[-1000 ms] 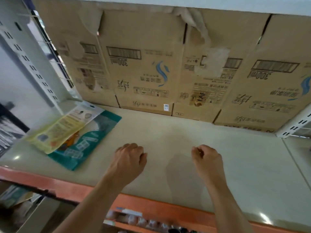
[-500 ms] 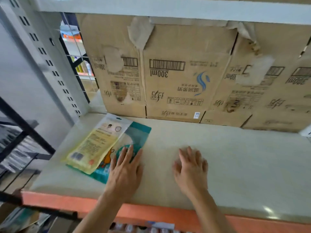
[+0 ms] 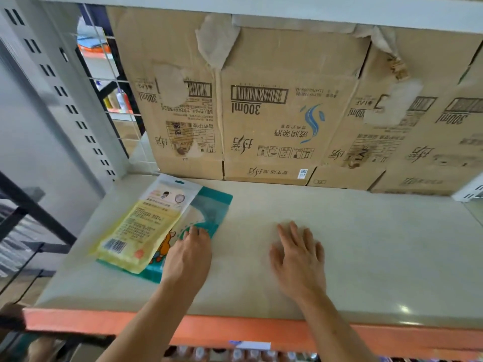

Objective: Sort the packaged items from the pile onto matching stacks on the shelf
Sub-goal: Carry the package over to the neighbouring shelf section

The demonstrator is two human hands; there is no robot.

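On the shelf [image 3: 366, 257], both flat, spread hands: left hand [image 3: 188, 254] touches teal packet [image 3: 217, 207], right hand [image 3: 298, 259] empty.

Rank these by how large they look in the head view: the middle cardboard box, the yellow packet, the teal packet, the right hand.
1. Middle cardboard box, clearly largest.
2. Yellow packet.
3. Right hand.
The teal packet is mostly covered, so its place is unsure.
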